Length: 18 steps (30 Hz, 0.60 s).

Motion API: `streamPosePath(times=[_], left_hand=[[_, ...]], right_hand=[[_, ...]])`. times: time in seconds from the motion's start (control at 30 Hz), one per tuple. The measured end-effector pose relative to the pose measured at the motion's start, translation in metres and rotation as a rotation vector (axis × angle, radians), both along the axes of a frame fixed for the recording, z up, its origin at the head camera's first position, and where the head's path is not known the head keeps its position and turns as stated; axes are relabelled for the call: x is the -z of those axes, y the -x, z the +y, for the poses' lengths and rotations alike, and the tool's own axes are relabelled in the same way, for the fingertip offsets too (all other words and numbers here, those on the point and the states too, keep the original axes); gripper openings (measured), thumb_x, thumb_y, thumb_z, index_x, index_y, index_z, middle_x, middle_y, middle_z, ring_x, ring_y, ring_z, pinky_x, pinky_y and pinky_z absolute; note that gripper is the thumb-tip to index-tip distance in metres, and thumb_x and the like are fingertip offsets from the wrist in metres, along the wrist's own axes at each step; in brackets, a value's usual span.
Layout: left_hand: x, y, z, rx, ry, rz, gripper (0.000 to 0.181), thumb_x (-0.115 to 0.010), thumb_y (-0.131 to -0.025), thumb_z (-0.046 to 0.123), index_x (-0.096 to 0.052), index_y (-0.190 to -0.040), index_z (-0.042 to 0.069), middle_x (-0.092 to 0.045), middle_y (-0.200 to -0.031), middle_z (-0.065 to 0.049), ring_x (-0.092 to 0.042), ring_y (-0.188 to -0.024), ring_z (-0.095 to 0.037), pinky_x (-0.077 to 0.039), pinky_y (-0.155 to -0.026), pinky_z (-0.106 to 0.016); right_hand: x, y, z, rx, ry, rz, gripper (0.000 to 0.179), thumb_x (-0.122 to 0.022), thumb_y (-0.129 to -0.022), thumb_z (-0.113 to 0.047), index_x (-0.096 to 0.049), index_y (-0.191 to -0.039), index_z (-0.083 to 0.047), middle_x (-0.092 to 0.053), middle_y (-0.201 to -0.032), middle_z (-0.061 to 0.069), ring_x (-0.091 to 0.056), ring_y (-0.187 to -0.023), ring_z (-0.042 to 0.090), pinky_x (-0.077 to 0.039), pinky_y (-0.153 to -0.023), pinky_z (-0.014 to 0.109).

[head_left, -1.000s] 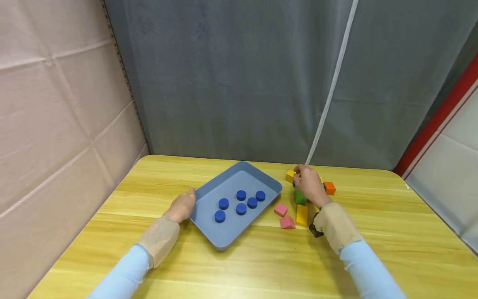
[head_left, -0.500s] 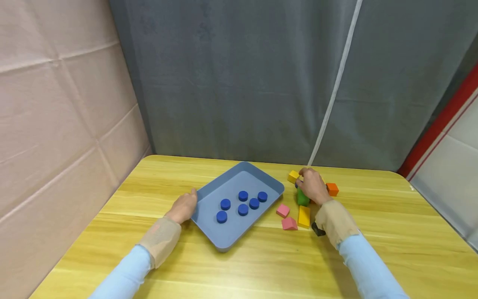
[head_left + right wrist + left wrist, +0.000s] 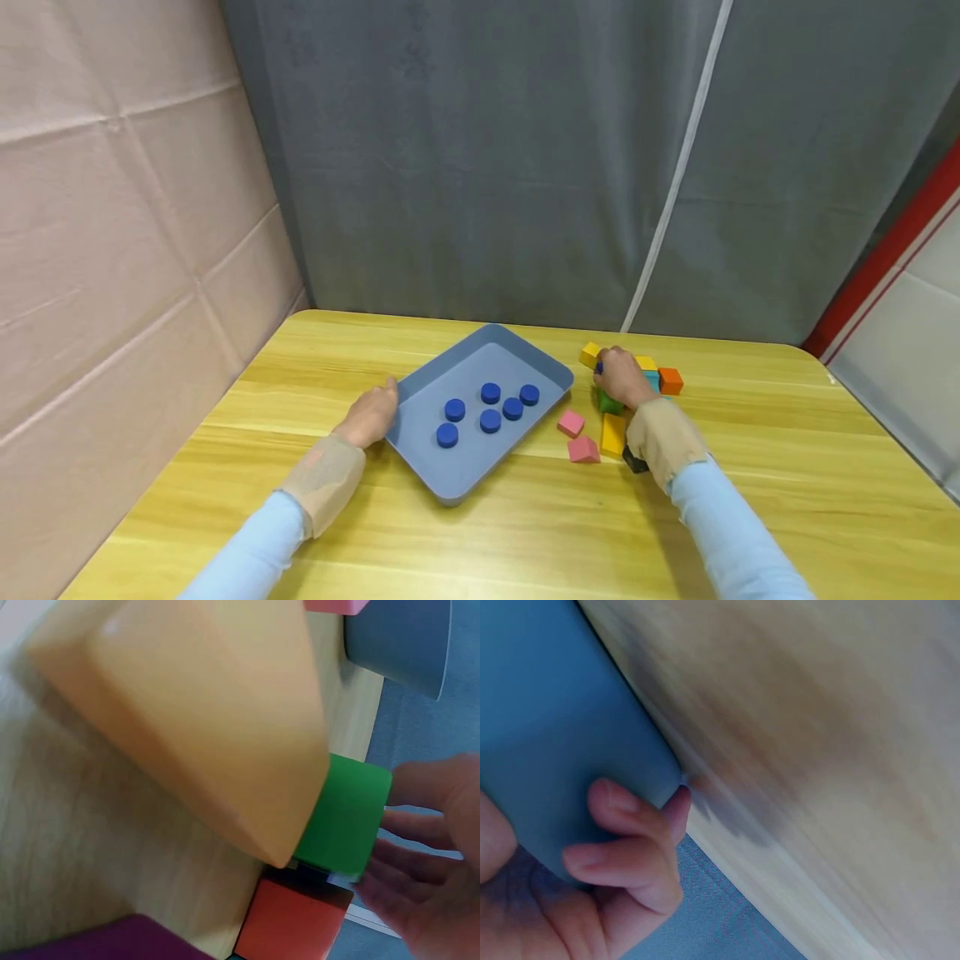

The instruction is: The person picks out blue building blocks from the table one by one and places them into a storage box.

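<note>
My left hand (image 3: 370, 414) grips the left side of a blue-grey tray (image 3: 495, 350); in the left wrist view its thumb and curled fingers sit at the tray's wall (image 3: 570, 757). Several dark blue discs (image 3: 491, 421) lie flat in the tray. Among coloured blocks to the right, my right hand (image 3: 624, 379) pinches a blue disc (image 3: 599, 367), which mostly hides between the fingertips. Beside that hand stand a green block (image 3: 609, 404) and a yellow block (image 3: 590, 355). In the right wrist view the fingers reach behind the green block (image 3: 345, 817).
Two pink blocks (image 3: 583, 451) and a long yellow-orange block (image 3: 612, 435) lie between tray and right forearm. An orange block (image 3: 671, 382) and a light-blue block (image 3: 651, 381) are right of the hand. A grey curtain (image 3: 465, 167) hangs behind the wooden table (image 3: 525, 542).
My right hand has lowered slightly and its fingertips have closed in on the blue disc, uncovering the yellow and light-blue blocks behind. The left hand stays at the tray; the view shifts slightly.
</note>
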<state>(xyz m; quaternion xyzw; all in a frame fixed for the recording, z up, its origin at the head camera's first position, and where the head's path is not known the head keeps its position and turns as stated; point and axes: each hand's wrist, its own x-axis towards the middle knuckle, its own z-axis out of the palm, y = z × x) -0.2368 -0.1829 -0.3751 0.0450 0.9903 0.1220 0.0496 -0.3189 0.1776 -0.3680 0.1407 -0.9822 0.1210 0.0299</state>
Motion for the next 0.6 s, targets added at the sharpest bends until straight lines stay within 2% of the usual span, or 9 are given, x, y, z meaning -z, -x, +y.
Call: streamPosePath(times=[0.13,0.33,0.47,0.6], left_hand=[[0.0,0.0001,-0.0002,-0.001,-0.004,0.0,0.045,-0.038,-0.082,-0.009,-0.031,-0.125,-0.017,-0.051,-0.104,-0.037,-0.054,-0.093,-0.043,-0.047,-0.08,-0.048],[0.0017,0.0014,-0.0005,-0.002,-0.002,0.001,0.042,-0.038,-0.082,-0.01,-0.033,-0.123,-0.015,-0.053,-0.1,-0.036,-0.056,-0.089,-0.042,-0.048,-0.077,-0.047],[0.0029,0.0019,-0.0005,-0.004,-0.001,0.007,0.04,-0.039,-0.081,-0.01,-0.034,-0.121,-0.015,-0.054,-0.099,-0.035,-0.056,-0.088,-0.042,-0.049,-0.075,-0.046],[0.0031,0.0019,-0.0007,-0.009,-0.002,0.001,0.042,-0.038,-0.082,-0.01,-0.033,-0.123,-0.015,-0.053,-0.101,-0.035,-0.055,-0.09,-0.042,-0.048,-0.077,-0.047]], right_hand=[[0.0026,0.0001,-0.0013,-0.005,-0.069,-0.029,0.025,-0.062,-0.077,-0.006,-0.058,-0.093,0.013,-0.055,-0.083,0.023,-0.054,-0.073,0.029,-0.048,-0.066,0.039],[0.0055,-0.0011,-0.004,-0.011,-0.132,-0.037,0.019,-0.058,-0.076,-0.002,-0.06,-0.089,0.01,-0.052,-0.086,0.026,-0.05,-0.08,0.038,-0.046,-0.071,0.046],[0.0046,-0.0021,-0.0072,0.026,-0.138,-0.109,0.024,-0.057,-0.077,-0.002,-0.058,-0.099,0.009,-0.047,-0.097,0.03,-0.046,-0.086,0.041,-0.044,-0.072,0.046],[0.0038,-0.0024,-0.0087,0.035,-0.151,-0.132,0.028,-0.058,-0.077,-0.004,-0.057,-0.102,0.009,-0.047,-0.101,0.032,-0.045,-0.087,0.043,-0.045,-0.072,0.048]])
